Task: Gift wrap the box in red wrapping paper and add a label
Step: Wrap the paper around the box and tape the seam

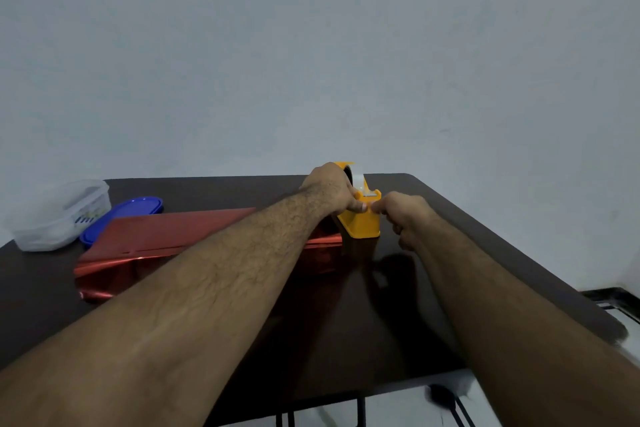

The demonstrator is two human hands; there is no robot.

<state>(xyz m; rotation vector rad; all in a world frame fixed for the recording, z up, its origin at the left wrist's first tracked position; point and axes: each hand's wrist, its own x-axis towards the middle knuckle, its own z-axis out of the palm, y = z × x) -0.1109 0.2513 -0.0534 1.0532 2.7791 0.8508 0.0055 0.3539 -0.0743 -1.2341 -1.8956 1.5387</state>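
A box wrapped in shiny red paper lies on the dark table, left of centre, partly hidden by my left forearm. A yellow tape dispenser with a roll of clear tape stands at the far middle of the table, just right of the box. My left hand grips the dispenser from the left, thumb against its front. My right hand is beside the dispenser's cutter, fingers curled, thumb and forefinger pinching at the tape end. The tape strip itself is too small to make out.
A clear plastic container stands at the far left corner, with a blue lid lying next to it. A pale wall rises behind the table. The table's right edge runs diagonally; floor and a dark frame show beyond it.
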